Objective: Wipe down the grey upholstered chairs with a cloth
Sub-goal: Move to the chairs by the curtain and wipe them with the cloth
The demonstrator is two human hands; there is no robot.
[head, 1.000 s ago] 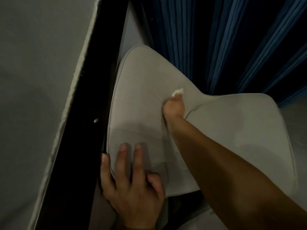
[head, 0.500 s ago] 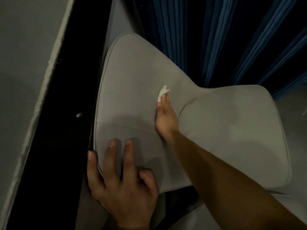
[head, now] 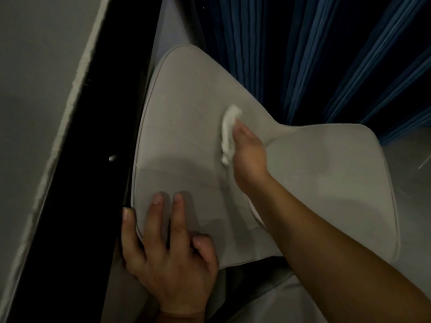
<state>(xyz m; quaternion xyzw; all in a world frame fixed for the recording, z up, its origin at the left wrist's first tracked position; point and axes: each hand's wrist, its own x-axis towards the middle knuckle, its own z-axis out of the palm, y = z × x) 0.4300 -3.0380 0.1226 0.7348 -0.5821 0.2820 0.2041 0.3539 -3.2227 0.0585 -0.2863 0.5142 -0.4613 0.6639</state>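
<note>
The grey upholstered chair (head: pixel 186 127) filled the middle of the head view, its padded surface tilted up toward the camera, squeezed between a black-edged desk (head: pixel 77 173) on the left and dark blue curtains (head: pixel 291 54) behind. The left hand (head: pixel 168 250) lay flat on the near edge, fingers (head: pixel 179 213) spread wide and gripping nothing, the thumb tucked over the piped rim; that looked like bracing, to stop the chair rocking under the rubbing. And there was the right hand (head: pixel 249 157), curled round a small white cloth (head: pixel 228 134) and pressing it against the fabric near the narrow waist where the two padded panels met. The cloth was bunched rather than spread, probably to get pressure onto one spot. The count: one chair in sight, though the task spoke of several; one cloth; two hands, one working, one steadying. The lighting was dim, so no stains could be made out.
</note>
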